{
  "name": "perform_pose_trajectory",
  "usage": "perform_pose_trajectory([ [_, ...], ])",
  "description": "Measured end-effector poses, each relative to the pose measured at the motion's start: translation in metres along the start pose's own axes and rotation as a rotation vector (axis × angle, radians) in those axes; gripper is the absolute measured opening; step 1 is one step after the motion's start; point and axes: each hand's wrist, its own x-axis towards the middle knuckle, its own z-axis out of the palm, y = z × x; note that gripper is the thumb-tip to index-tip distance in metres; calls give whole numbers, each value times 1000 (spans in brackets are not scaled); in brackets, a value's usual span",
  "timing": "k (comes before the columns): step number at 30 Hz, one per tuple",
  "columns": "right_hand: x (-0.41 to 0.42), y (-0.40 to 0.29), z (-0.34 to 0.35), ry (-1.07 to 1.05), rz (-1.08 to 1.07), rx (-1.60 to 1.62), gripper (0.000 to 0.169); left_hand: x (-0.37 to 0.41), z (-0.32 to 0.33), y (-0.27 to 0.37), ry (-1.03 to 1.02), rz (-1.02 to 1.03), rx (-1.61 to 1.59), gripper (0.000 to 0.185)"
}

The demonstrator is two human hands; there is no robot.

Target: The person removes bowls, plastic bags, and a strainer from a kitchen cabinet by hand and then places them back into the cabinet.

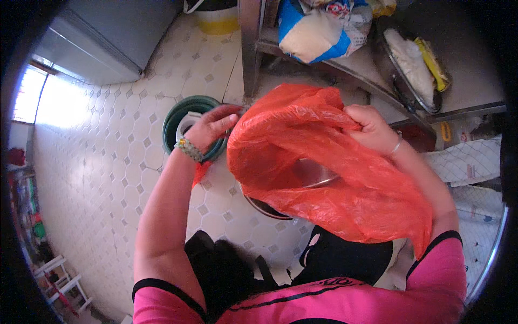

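A red plastic bag (pixel 291 117) spreads wide before me, its mouth facing up. Its right rim is gripped in my right hand (pixel 370 127). Through the opening shows part of a shiny metal bowl or pot (pixel 315 174); a dark round rim shows under the bag's lower left side. My left hand (pixel 212 125), fingers apart and slightly blurred, is beside the bag's left edge, above a green plastic tub (pixel 170 121). A white object (pixel 190 121) lies in the tub, partly covered by my left hand. A scrap of red plastic (pixel 201 173) shows below the tub.
At the upper right, a dark shelf (pixel 348 67) bears a blue and white sack (pixel 315 36) and a tray (pixel 398 73) with a white bag and a yellow packet. A white and yellow bucket (pixel 216 20) stands at the top. A white rack (pixel 60 279) is at lower left.
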Motion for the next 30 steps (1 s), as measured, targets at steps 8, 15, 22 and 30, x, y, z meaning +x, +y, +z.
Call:
perform_pose_trajectory([
  [8, 37, -11, -4, 64, 140, 124, 16, -21, 9, 29, -329, 163, -346, 71],
  [15, 74, -18, 5, 148, 199, 750, 25, -42, -27, 46, 58, -45, 156, 29],
  [22, 52, -143, -1, 1041, -343, 350, 20, -77, -115, 12, 346, 66, -82, 34],
  [30, 113, -156, 112, -38, -165, -830, 48, -109, -123, 9, 470, 115, -150, 34],
])
